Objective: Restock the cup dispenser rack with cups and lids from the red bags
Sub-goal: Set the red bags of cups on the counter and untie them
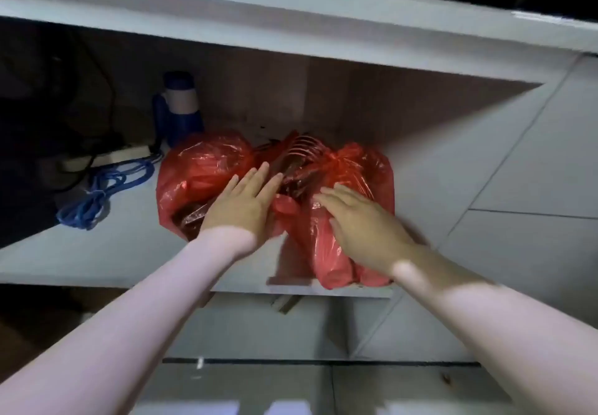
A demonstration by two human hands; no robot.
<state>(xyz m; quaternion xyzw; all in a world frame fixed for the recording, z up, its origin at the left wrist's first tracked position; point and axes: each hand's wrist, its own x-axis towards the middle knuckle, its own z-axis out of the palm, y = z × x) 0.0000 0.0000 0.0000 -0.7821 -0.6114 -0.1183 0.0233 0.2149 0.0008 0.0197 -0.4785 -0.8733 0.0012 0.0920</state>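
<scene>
Two red plastic bags sit side by side on a low shelf under a counter. My left hand is stretched out flat, fingers straight, over the near side of the left red bag. My right hand lies flat with straight fingers on top of the right red bag. Between the bags a ribbed stack in red plastic shows, too blurred to tell whether it is cups or lids. Neither hand grips anything. No dispenser rack is in view.
The grey shelf board carries a blue and white jug at the back left, a coiled blue cable and a white power strip with black cords. The counter edge overhangs above. A tiled wall rises on the right.
</scene>
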